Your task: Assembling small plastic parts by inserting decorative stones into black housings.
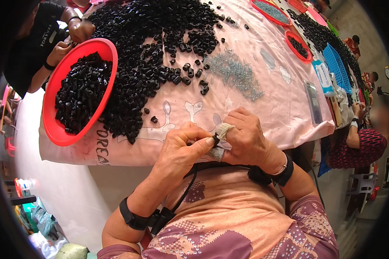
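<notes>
My left hand (181, 149) and my right hand (244, 136) meet at the near edge of a table covered with a pink cloth (263, 99). Together they pinch a small black plastic piece (215, 139) between the fingertips. A cloth wrap covers my right thumb and forefinger. Just beyond my hands lies a pile of small metal springs (235, 73). A large heap of black plastic pieces (160, 47) spreads over the far left of the table.
A red round basin (52, 125) full of black pieces leans at the table's left edge. Another person's hands (73, 36) work at the far left. Red trays (299, 45), a blue basket (338, 67) and a seated person (358, 142) are on the right.
</notes>
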`<state>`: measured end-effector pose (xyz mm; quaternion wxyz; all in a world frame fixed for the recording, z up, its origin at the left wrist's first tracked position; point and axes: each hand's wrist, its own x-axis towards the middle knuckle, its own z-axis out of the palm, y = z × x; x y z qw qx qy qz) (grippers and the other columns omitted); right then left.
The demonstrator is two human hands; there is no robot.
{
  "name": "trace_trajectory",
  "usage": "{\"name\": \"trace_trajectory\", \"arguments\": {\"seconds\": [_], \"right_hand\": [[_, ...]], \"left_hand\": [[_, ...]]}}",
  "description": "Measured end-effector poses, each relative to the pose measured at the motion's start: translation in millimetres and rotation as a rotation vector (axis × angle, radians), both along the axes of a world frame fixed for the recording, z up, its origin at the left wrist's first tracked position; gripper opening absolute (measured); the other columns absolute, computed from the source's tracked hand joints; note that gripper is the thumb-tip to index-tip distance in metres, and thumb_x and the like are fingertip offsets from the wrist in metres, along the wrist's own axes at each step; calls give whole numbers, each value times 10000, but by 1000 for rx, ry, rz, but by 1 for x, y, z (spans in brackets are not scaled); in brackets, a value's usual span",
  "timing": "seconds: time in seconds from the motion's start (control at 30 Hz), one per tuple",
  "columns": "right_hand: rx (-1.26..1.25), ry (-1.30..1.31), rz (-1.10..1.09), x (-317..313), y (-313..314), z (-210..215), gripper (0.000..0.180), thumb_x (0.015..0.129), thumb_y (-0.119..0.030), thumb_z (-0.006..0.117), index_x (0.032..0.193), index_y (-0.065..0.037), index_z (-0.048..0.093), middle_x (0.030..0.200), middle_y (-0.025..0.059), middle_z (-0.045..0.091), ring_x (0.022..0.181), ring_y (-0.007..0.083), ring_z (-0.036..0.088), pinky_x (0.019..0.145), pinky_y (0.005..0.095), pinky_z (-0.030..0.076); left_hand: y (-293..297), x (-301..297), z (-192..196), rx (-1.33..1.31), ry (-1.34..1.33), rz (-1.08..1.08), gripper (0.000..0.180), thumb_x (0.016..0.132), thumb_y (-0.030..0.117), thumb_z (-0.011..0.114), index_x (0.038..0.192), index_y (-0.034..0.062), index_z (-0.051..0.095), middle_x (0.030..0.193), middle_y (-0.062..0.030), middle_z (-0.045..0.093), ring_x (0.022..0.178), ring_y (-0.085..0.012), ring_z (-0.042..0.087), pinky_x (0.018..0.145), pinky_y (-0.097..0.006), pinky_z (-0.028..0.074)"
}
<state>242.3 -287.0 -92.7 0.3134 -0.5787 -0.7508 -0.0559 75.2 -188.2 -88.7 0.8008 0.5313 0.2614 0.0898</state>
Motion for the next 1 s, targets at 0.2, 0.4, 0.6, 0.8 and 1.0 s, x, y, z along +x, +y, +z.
{"name": "trace_trajectory", "arguments": {"seconds": [0.2, 0.4, 0.6, 0.8, 1.0], "right_hand": [[-21, 30, 27, 0, -1, 4, 260, 566, -202, 705, 608, -67, 486, 629, 59, 473, 562, 245, 515, 563, 360, 407], [58, 114, 35, -4, -1, 5, 313, 641, -254, 762, 639, -65, 513, 645, 75, 492, 551, 254, 520, 541, 365, 402], [84, 86, -12, -4, -1, 5, 340, 625, -295, 769, 698, -53, 541, 676, 85, 512, 574, 262, 531, 556, 371, 405], [22, 30, -33, -2, -3, 5, 339, 629, -309, 755, 698, -52, 545, 679, 80, 513, 597, 263, 538, 571, 376, 403], [46, 70, -12, -2, 0, 4, 316, 662, -257, 768, 652, -60, 521, 656, 73, 500, 560, 258, 529, 541, 360, 402]], "left_hand": [[-2, 0, 2, 5, -50, 14, 139, 902, 129, 622, 915, -2, 666, 740, 34, 532, 579, -17, 404, 503, -167, 313], [5, -1, 3, -297, -80, -116, 270, 944, 302, 577, 881, 57, 669, 703, 53, 533, 548, -4, 354, 486, -156, 277], [3, 2, 5, -342, -95, -47, 152, 888, 213, 668, 867, 65, 642, 743, 45, 568, 603, 4, 450, 516, -149, 331], [1, 3, 6, -180, -82, -17, 160, 877, 211, 687, 882, 66, 618, 758, 51, 572, 632, 14, 465, 526, -151, 347], [5, 1, 2, -334, -105, -11, 318, 956, 342, 550, 894, 33, 591, 726, 28, 517, 526, -27, 403, 448, -154, 302]]}}
